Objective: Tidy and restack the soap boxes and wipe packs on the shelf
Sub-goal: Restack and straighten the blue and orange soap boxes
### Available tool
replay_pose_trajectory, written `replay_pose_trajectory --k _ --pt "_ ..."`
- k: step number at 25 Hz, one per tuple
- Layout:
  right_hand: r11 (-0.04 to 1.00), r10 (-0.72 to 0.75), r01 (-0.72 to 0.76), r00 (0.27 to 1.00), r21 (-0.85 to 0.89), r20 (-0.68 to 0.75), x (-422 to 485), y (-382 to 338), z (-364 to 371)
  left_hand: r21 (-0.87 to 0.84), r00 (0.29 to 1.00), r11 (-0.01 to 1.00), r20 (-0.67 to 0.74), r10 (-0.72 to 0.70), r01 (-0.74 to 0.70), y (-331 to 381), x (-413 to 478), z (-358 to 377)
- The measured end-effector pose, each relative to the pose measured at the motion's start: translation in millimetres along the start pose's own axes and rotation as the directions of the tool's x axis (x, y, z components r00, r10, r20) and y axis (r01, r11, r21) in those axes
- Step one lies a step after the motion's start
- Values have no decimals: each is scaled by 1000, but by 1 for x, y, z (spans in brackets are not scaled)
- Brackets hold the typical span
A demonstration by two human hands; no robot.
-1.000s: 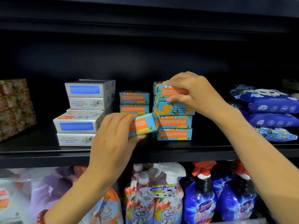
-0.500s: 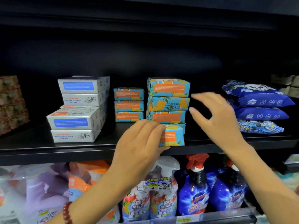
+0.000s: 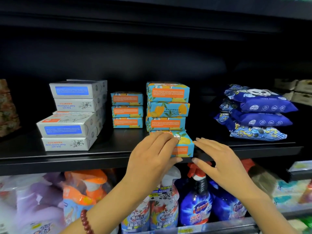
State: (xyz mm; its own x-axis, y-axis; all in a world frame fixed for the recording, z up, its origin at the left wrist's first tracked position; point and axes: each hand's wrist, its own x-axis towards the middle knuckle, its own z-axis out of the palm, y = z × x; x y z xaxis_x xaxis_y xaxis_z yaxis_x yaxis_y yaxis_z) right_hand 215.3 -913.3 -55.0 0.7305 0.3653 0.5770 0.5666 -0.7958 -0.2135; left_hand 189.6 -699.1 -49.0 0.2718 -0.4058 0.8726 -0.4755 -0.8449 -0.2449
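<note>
At the foot of the tall soap stack [image 3: 167, 105], our left hand [image 3: 152, 156] grips the loose soap box [image 3: 184, 149]; our right hand [image 3: 221, 161], fingers straight, flanks it, likely to square it with that stack.

Shop: stocked shelves [image 3: 50, 163] (soap boxes [image 3: 168, 108], detergent sprays [image 3: 195, 205])

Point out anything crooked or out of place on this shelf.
One blue-and-orange soap box sits alone at the shelf's front edge, gripped by the left hand, ahead of its stack. The second box there shows upside-down print.
</note>
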Motion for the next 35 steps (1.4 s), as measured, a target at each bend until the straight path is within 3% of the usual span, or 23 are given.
replay_pose_trajectory --k 14,24,32,35 --pt "1000 27 -27 1000 3 -5 -1 -1 1 -185 980 962 69 -189 198 -5 8 5" --pt "998 58 -58 998 4 -5 -1 -6 0 -208 887 886 308 -343 414 -20 23 6" --pt "997 66 -66 998 36 0 0 -10 -2 -225 876 879 353 -328 420 -25 23 4" --pt "973 114 -77 980 217 -164 13 -25 -13 -153 892 904 293 -345 400 -40 9 -16"
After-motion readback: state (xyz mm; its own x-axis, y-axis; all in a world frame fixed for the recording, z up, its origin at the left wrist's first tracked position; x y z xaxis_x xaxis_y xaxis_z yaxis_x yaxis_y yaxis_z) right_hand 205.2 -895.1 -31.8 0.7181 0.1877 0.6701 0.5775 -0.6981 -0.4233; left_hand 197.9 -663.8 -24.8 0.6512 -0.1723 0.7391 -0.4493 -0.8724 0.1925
